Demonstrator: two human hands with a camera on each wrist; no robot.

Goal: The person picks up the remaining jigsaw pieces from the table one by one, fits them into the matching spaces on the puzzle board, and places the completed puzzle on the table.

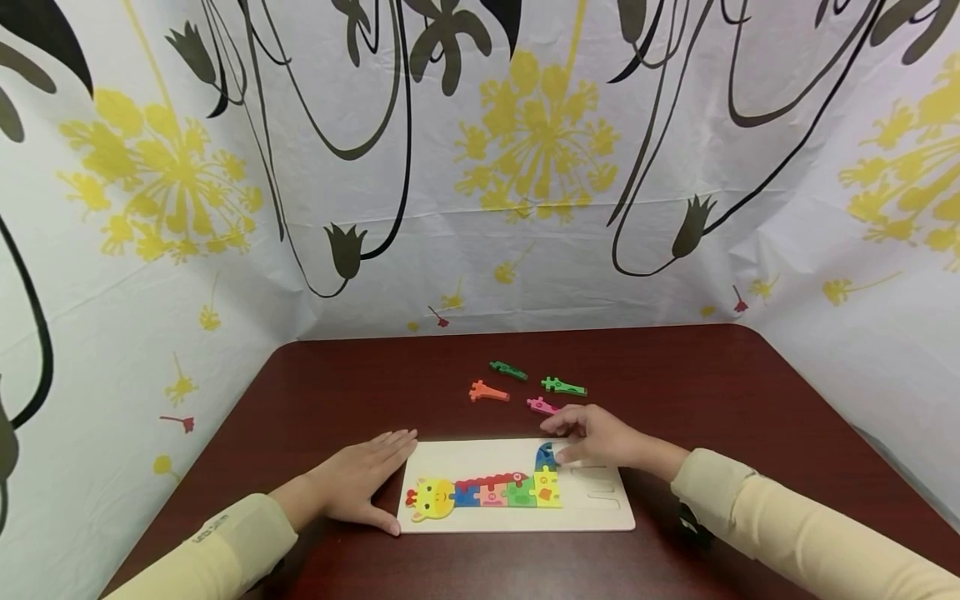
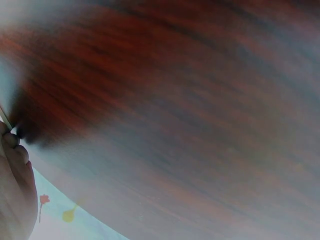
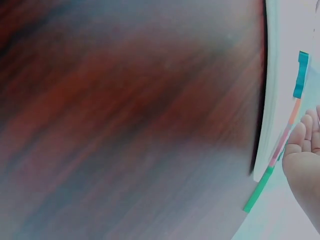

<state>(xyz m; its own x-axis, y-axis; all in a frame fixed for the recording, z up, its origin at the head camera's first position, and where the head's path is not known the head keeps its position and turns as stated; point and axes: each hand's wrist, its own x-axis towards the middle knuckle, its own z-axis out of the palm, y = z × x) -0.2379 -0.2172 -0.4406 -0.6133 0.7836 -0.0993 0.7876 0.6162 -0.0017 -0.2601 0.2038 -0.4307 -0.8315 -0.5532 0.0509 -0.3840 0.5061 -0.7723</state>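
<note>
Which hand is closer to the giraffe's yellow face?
Left. The left hand lies beside the yellow face, at the left edge of the board; the right hand is farther away, by the curved blue piece.

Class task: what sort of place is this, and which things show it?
Probably a screened-off indoor play or filming spot, though the wider room is out of view. A flower-print sheet surrounds the table on three sides, and a puzzle lies on it.
</note>
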